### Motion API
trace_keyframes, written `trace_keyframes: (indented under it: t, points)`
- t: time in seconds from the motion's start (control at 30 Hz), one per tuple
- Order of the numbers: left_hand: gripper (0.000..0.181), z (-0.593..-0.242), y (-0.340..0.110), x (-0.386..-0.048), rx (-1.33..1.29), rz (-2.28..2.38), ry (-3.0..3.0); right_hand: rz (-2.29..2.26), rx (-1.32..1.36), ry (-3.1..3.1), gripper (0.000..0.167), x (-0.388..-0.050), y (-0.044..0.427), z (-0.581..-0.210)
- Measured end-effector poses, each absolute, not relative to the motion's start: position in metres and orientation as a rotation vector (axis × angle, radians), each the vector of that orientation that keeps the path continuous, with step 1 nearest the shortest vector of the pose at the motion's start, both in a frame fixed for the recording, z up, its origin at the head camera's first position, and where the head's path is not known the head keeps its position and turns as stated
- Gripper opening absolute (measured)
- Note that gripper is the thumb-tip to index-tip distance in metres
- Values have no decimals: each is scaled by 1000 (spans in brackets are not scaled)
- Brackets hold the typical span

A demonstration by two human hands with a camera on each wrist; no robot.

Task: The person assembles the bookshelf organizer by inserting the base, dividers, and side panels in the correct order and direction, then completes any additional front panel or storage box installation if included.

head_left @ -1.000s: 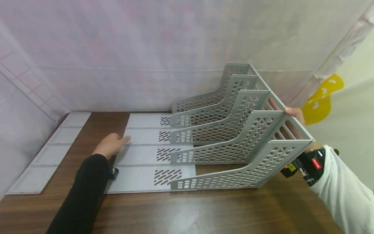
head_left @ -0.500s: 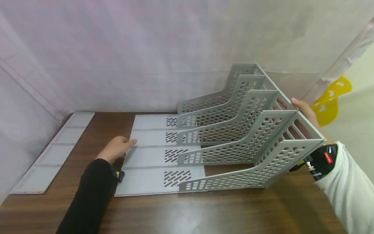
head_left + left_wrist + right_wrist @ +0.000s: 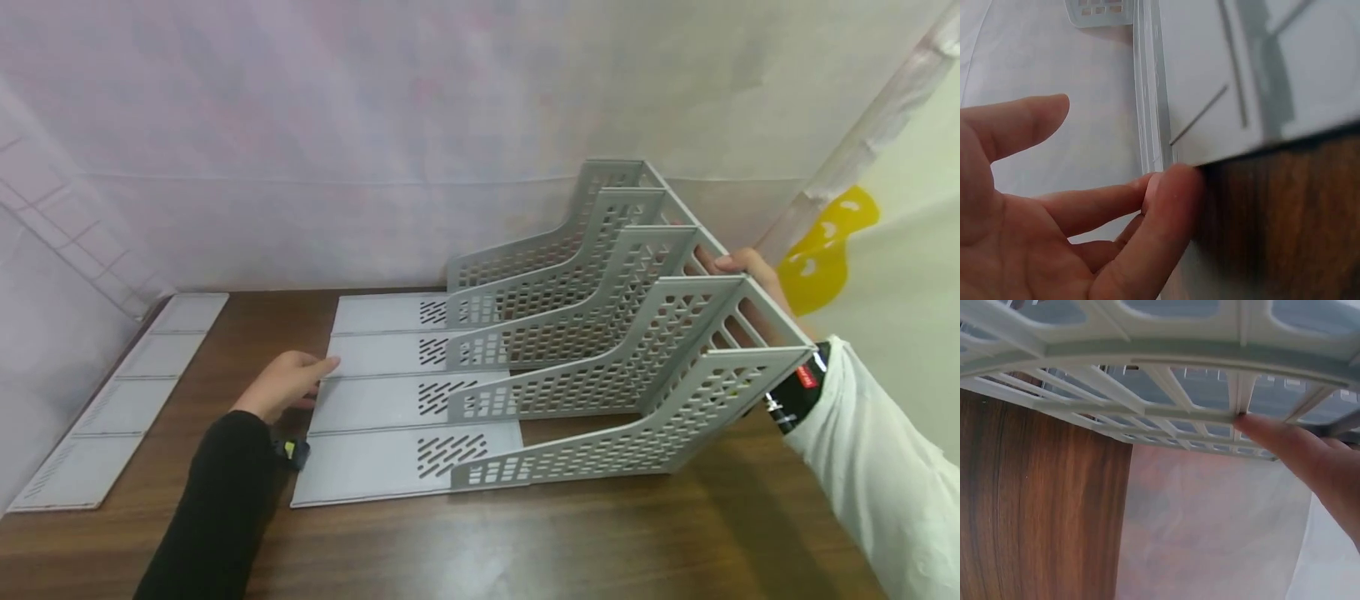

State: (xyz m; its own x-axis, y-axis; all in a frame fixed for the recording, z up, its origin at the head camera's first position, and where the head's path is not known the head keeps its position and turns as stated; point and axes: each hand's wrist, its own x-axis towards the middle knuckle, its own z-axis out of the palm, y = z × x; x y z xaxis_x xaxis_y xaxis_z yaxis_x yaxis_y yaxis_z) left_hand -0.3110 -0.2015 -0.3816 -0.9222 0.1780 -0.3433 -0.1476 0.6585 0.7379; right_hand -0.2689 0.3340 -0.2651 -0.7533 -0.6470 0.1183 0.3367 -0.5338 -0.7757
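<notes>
A grey magazine file rack with several perforated dividers stands on the table. A pale slotted panel lies flat at its left, its right part overlapped by the divider fronts. At the panel's left edge is my left hand. In the left wrist view, that hand's fingertips touch the edge and its thumb is raised apart. My right hand grips the rack's slatted end wall at the upper right, thumb over the top rim. One finger lies against a bar in the right wrist view; the other fingers are mostly hidden.
Another pale jointed panel lies flat along the left side of the brown wooden table. A whitish sheet hangs behind the table. A yellow cut-out shape is at the right.
The slotted panel has shifted right with my left hand at its edge, a little farther under the dividers. The rack has moved slightly right. My right hand has shifted farther back along the rim.
</notes>
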Motion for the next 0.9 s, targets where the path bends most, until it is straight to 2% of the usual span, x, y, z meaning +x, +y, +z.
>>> trace_keyframes:
  t: [0.3, 0.63, 0.7, 0.8, 0.9]
  points:
    - [81, -386, -190, -312, 20, 1227, 2442, -2232, -621, 970, 65, -270, 318, -270]
    - [78, -382, -177, -310, -5, 1194, 2485, -2188, -606, 1190, 62, -264, 291, -265]
    - [76, -382, -172, -310, 11, 1227, 2470, -2161, -603, 1228, 69, -268, 285, -270]
    - [74, -383, -166, -310, 14, 1271, 2447, -2116, -684, 1253, 67, -291, 292, -288]
    - [73, -383, -165, -310, 7, 1267, 2457, -2103, -686, 1323, 65, -291, 287, -286]
